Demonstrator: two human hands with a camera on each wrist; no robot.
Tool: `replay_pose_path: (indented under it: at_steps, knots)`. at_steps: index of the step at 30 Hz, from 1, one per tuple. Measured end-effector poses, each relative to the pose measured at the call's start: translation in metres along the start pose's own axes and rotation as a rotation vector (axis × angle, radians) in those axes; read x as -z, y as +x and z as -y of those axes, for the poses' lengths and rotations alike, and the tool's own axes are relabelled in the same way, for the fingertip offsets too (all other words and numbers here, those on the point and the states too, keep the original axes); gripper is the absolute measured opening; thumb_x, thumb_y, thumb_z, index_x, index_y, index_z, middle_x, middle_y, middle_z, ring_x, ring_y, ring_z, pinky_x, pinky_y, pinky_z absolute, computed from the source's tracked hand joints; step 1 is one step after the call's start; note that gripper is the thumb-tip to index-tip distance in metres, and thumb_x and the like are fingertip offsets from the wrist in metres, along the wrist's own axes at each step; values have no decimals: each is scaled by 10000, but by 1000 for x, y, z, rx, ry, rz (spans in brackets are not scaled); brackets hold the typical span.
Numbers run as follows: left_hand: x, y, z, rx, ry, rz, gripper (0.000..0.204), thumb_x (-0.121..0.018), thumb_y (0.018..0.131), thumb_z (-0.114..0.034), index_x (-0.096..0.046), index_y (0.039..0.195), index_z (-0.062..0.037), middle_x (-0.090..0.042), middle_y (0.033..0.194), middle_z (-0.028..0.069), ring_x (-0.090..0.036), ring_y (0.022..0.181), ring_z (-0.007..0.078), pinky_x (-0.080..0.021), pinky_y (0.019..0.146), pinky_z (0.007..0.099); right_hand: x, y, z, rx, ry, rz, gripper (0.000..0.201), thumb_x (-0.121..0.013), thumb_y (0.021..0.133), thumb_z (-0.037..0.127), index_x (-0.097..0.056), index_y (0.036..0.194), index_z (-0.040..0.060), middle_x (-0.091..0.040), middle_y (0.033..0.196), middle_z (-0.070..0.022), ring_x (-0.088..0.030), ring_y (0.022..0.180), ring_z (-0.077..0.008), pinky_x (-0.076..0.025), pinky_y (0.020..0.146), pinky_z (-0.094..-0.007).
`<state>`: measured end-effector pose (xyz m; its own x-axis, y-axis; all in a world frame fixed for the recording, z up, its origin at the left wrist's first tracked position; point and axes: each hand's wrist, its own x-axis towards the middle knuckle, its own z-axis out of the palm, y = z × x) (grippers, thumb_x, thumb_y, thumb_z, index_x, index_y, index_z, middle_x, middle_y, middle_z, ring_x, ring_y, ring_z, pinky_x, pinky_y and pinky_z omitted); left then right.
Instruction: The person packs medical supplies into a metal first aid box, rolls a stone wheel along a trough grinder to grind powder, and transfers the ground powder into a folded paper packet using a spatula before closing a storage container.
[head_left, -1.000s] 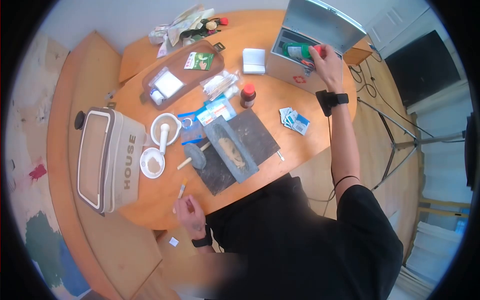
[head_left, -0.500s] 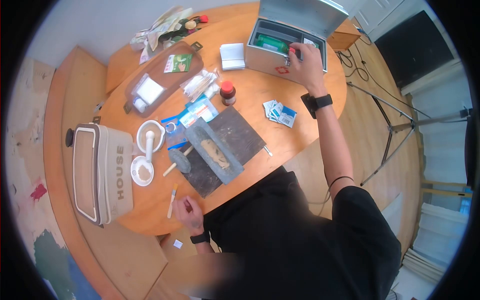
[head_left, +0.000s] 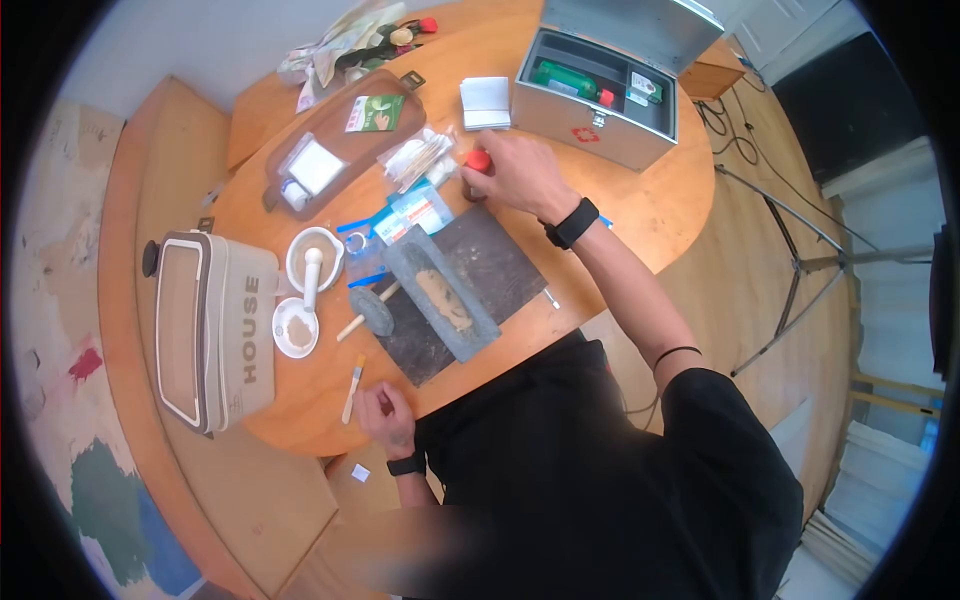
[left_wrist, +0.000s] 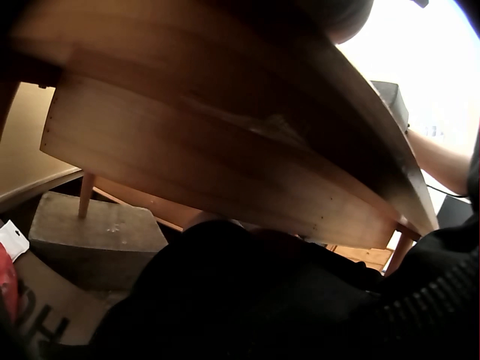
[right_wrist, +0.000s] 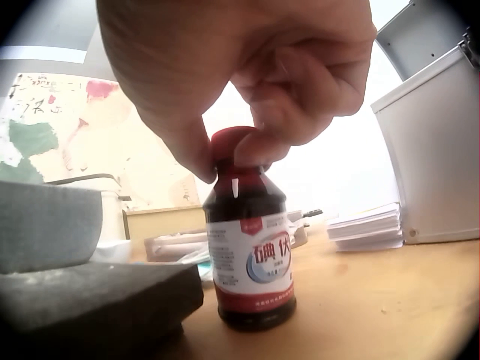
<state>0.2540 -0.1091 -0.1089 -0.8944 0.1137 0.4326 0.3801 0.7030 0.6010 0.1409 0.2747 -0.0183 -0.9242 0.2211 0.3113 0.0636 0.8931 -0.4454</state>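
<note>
On the far middle of a round wooden table (head_left: 650, 225): one iodophor bottle (right_wrist: 251, 255), dark brown glass, white and red label, red cap, upright with its base on the tabletop.

Right hand (head_left: 525, 175): reached over the bottle from the right, thumb and finger pinching the red cap from opposite sides.

Left hand (head_left: 387, 412): resting at the near edge, fingers loosely curled, holding nothing; a flat paintbrush (head_left: 353, 390) lies just beside it, to the left.

Near side of the bottle: dark slab (head_left: 505, 262), bearing a grey stone block (head_left: 440, 295) with a sandy hollow; stone-headed mallet (head_left: 373, 312) to its left.

Left: white mortar (head_left: 296, 247) with pestle (head_left: 312, 275); small white dish (head_left: 308, 347) of pale powder; lidded bin (head_left: 232, 330) (lettered HOUSE on its side).

Beside the bottle, to its left: bagged cotton swabs (head_left: 418, 160); blue-and-white packets (head_left: 418, 210).

Far left: brown tray (head_left: 333, 130), holding a green packet (head_left: 376, 113) and a white pack (head_left: 318, 165).

Far side: stack of white paper (head_left: 486, 103).

Far right: silver metal case (head_left: 630, 140), lid raised, red emblem on its front; inside, a green bottle (head_left: 565, 78) lying on its side, red-capped.
</note>
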Motion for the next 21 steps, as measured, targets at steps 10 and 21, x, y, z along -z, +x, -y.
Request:
replay_pose_path:
  at_steps: [10,21]
  knots:
    - [4,2,-6,10,-34,28,155,-629,860,29,-527,747,-5,-418,687,99,-449,610,263,-348,536,379,120,38,-53,-165,140,-571,404,-727,855,403,-674,1029,42,-724,832,-148,-708,747,-311,-555,700,-380]
    - [3,2,-5,-8,-14,33,157,-626,860,31,-526,745,-8,-422,688,99,-450,604,261,-350,531,375,112,35,-136,-463,-46,-330,414,-703,864,383,-644,1138,79,-721,970,-166,-678,963,-352,-521,833,-419]
